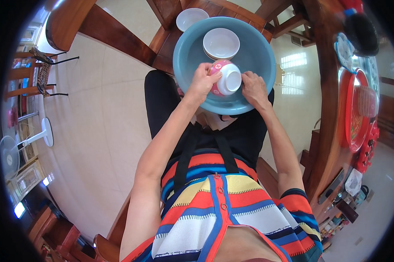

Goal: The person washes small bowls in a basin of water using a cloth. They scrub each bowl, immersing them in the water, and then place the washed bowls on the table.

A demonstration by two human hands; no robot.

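Observation:
My left hand (201, 85) is closed on a pink-and-white bowl (230, 78), thumb across its side. The bowl is tipped over, its round white foot showing, above a blue basin (267, 50). Just right of the bowl, my right hand (254, 89) has its fingers curled and pinched together; what they hold, if anything, I cannot make out. Whether these fingertips touch the bowl is unclear. Farther back in the basin sits a short stack of bowls (221, 43), the top one white inside. Another white bowl (191, 18) stands outside, behind the basin's left rim.
The basin rests at my knees, partly over a brown wooden seat (164, 50). At right runs a wooden table (332, 126) with a red tray (352, 111) and a clear plastic container (367, 101). A white fan (46, 132) and a chair (29, 74) are at left.

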